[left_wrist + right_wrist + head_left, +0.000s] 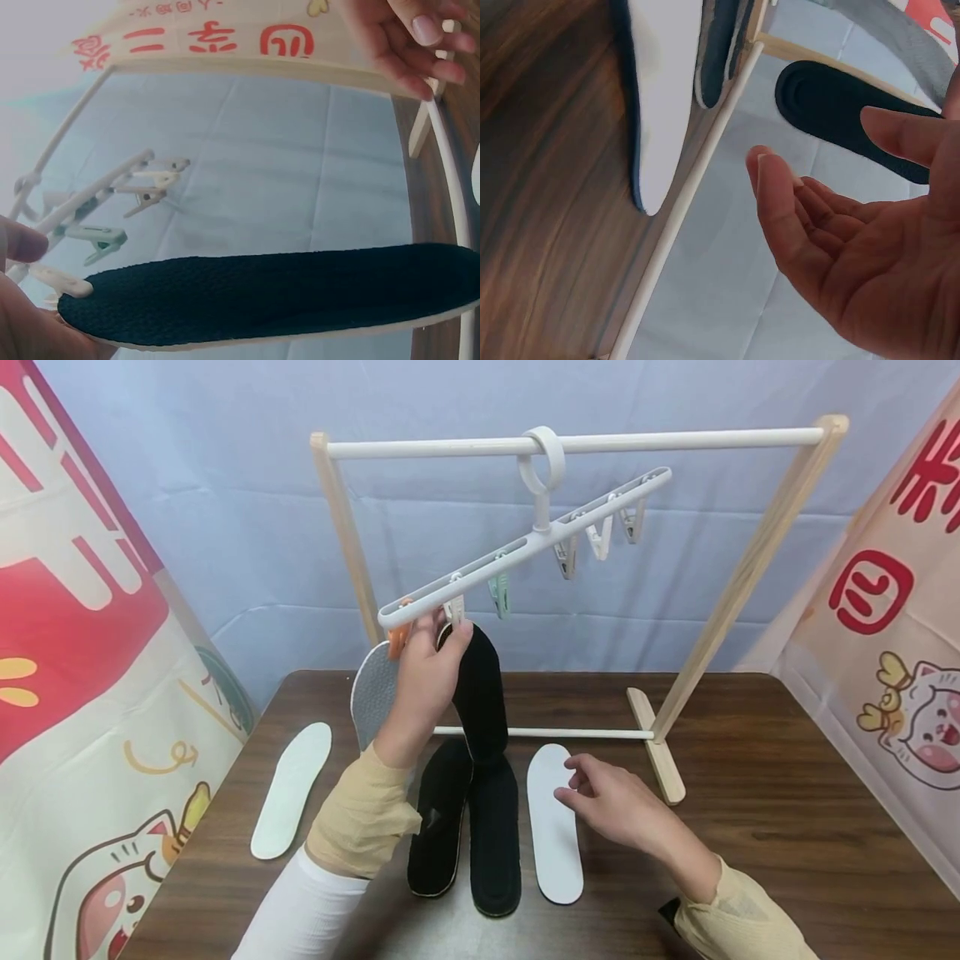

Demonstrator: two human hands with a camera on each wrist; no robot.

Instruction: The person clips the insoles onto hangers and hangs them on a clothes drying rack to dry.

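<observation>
Fingers (780, 217) loosely bent, the empty right hand (615, 802) hovers below the clip hanger (546, 537); under its left end, the left hand (424, 681) pinches a white clip (66, 282) at a black insole's (480, 693) top: apparently clipping, next calling for release once it bites.

Red Chinese characters (930, 472) stand on the right-hand cloth (840, 672), one apparently 四, others not surely legible.
</observation>
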